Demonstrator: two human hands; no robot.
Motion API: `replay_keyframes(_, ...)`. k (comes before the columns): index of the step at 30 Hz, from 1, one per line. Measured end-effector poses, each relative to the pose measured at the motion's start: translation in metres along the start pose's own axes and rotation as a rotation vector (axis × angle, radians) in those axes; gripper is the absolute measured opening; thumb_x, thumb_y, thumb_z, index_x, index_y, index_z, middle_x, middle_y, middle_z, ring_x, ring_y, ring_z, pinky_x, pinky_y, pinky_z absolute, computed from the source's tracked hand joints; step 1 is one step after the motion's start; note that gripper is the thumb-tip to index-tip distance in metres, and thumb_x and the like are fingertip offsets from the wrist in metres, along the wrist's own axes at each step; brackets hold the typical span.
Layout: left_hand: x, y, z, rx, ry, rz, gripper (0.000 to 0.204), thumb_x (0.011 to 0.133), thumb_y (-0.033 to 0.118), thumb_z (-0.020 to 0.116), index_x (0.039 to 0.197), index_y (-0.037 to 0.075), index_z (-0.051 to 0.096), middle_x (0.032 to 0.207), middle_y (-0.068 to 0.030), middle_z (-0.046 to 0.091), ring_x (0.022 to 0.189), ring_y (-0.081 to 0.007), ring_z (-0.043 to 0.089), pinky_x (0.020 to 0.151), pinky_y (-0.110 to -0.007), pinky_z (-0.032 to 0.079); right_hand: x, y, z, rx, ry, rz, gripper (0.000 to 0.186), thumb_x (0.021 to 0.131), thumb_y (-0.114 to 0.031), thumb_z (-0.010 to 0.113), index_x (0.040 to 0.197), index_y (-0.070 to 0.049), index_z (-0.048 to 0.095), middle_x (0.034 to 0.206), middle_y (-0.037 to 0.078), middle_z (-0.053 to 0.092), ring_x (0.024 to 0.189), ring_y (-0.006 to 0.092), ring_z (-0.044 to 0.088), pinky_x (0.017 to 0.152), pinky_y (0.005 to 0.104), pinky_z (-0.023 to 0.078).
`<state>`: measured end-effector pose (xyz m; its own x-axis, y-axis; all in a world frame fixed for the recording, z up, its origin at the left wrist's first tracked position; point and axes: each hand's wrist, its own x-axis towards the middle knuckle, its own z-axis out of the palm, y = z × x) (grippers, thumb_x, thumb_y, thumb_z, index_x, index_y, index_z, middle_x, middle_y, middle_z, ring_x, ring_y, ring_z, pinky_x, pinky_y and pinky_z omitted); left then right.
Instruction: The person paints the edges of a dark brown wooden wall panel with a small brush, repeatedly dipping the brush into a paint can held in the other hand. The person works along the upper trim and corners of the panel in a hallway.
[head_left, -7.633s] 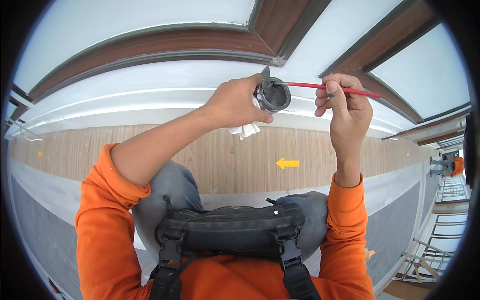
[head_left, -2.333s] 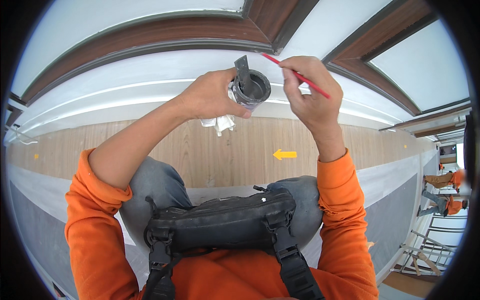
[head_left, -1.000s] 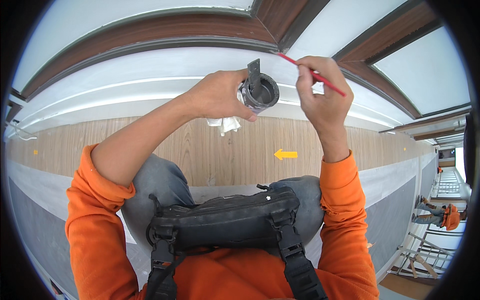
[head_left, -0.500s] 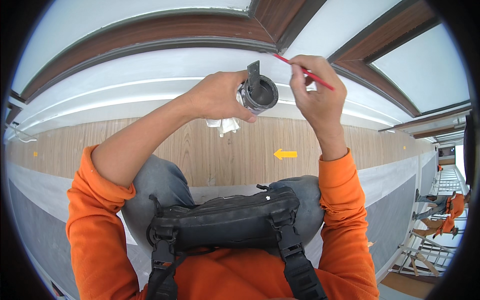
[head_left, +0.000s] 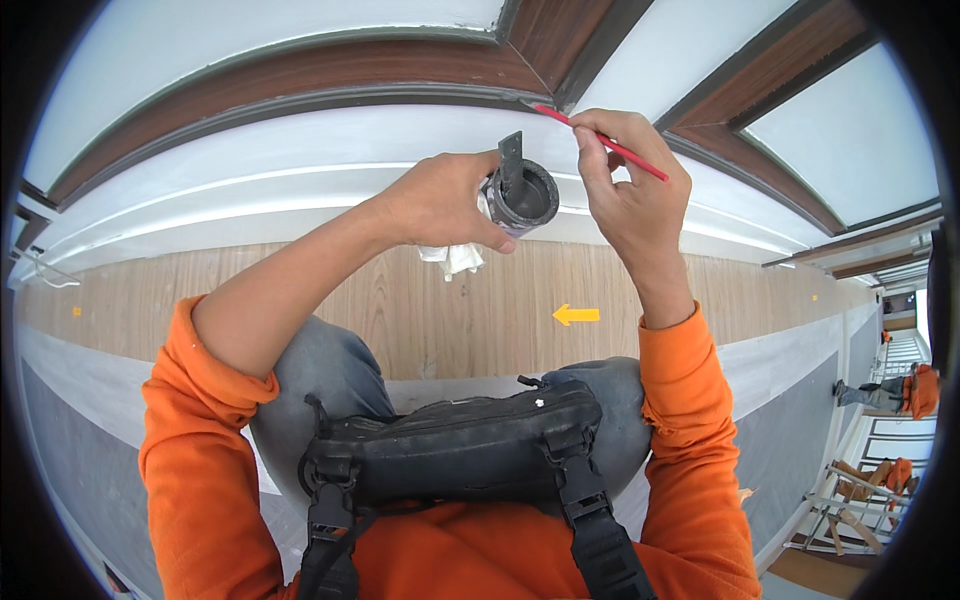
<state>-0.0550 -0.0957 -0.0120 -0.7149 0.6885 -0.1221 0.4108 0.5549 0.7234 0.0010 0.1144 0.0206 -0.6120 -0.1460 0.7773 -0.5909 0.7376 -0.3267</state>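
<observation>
Across the knees lies a black bag with buckled straps, between the denim legs and the orange sweatshirt. Beyond it, pale wood-look flooring carries a yellow arrow sticker pointing left, with light and darker grey strips along its near side. A white skirting borders the far side, below a brown wood-grain frame with dark grey edging around white panels.

Toward the left rim, a white cable curls above the floor. At the right rim are a person in orange, another partly hidden person and a metal framework.

The two hands are apart. The left hand grips a paint-smeared cup of dark grey paint before the skirting, a white cloth hanging beneath that hand; a flat spatula juts up from the cup, just below the frame. The right hand pinches a red-handled paintbrush, its tip at the edging near the frame's corner; exact contact is hard to tell.
</observation>
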Motion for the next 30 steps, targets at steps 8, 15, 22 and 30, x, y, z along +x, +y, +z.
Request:
replay_keyframes(8,0.0,0.004,-0.002,0.023,-0.021,-0.024,0.079,0.063,0.034,0.093,0.124,-0.006,0.064,0.112,-0.026,0.073,0.109,-0.0369,0.07,0.1,-0.039,0.051,0.002,0.003,0.005,-0.043,-0.012,-0.025,0.013,0.087,0.0,0.073,0.098,-0.007,0.071,0.094,0.003,0.074,0.071,0.0121,0.067,0.058,0.0217,0.052)
replay_keyframes(15,0.003,-0.006,0.002,0.01,-0.007,0.026,0.079,0.063,0.035,0.092,0.124,-0.007,0.064,0.111,-0.0269,0.073,0.107,-0.0381,0.07,0.099,-0.039,0.052,0.004,0.001,0.001,0.014,0.074,-0.023,0.014,0.087,0.0,0.073,0.099,-0.009,0.072,0.093,0.002,0.073,0.071,0.0111,0.067,0.057,0.0222,0.052)
replay_keyframes(22,0.004,-0.003,0.003,0.019,0.007,0.032,0.078,0.063,0.034,0.092,0.124,-0.007,0.064,0.11,-0.0269,0.073,0.106,-0.0391,0.071,0.098,-0.04,0.052,0.001,0.005,-0.003,-0.022,0.077,-0.005,0.013,0.088,-0.002,0.074,0.1,-0.008,0.073,0.095,0.002,0.074,0.069,0.012,0.066,0.054,0.0231,0.049)
replay_keyframes(30,0.005,-0.008,0.002,-0.019,-0.005,0.012,0.083,0.06,0.036,0.093,0.125,-0.007,0.064,0.115,-0.0272,0.072,0.11,-0.0381,0.069,0.099,-0.039,0.051,-0.001,0.012,-0.009,-0.164,0.104,0.044,0.011,0.087,-0.001,0.072,0.097,-0.007,0.072,0.092,0.002,0.074,0.071,0.0114,0.066,0.057,0.0237,0.051)
